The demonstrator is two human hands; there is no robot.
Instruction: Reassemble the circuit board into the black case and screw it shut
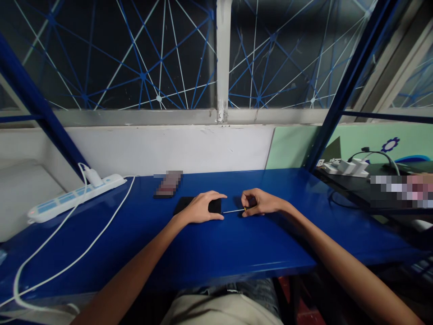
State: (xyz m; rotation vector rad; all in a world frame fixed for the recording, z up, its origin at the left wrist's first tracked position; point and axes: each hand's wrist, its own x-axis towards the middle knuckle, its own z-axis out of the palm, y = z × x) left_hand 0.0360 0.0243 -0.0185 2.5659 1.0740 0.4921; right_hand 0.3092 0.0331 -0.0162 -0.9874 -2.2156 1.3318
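Note:
A flat black slab, phone-like in shape (215, 206), lies on the blue table. Across it rests my left hand (199, 207), thumb along the near edge and fingers along the far edge, holding it. The palm hides its middle. In my right hand (260, 201) is a screwdriver (233, 211) with a thin metal shaft and a bit of yellow near the fingers. The fingers pinch it and hide most of its handle. Its shaft lies nearly level, and its tip points left at the slab's right end; whether they touch, I cannot tell.
A blurred-out flat object (169, 184) lies behind my left hand. At the left sits a white power strip (76, 197) with a plug and a looping white cable (104, 230). Blue frame posts (333, 119) rise at both sides. Chargers (352, 167) stand on a dark surface at right.

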